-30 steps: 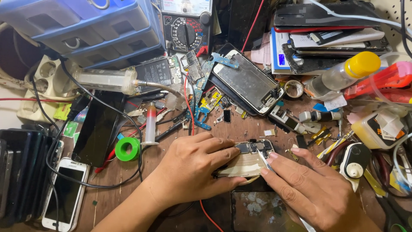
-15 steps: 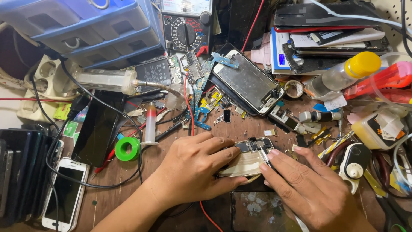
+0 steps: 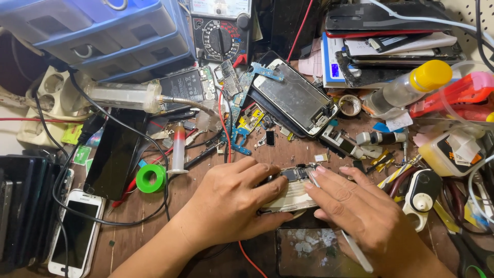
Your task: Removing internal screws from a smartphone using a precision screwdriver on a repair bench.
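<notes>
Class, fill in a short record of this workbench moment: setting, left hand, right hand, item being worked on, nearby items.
Setting: cluttered wooden bench, seen from above
Left hand: rests on the opened phone, fingers curled over its left end
Right hand: fingertips press the phone's right end; a thin white tool lies under the palm
Item worked on: opened phone, circuit board showing at its top edge
Nearby: green tape roll, white phone, meter, yellow-capped bottle

Two bare hands, one left [image 3: 231, 203] and one right [image 3: 368, 216], one green tape roll [image 3: 151, 178], one yellow-capped plastic bottle [image 3: 406, 87], and one white smartphone [image 3: 76, 231] at lower left.
</notes>
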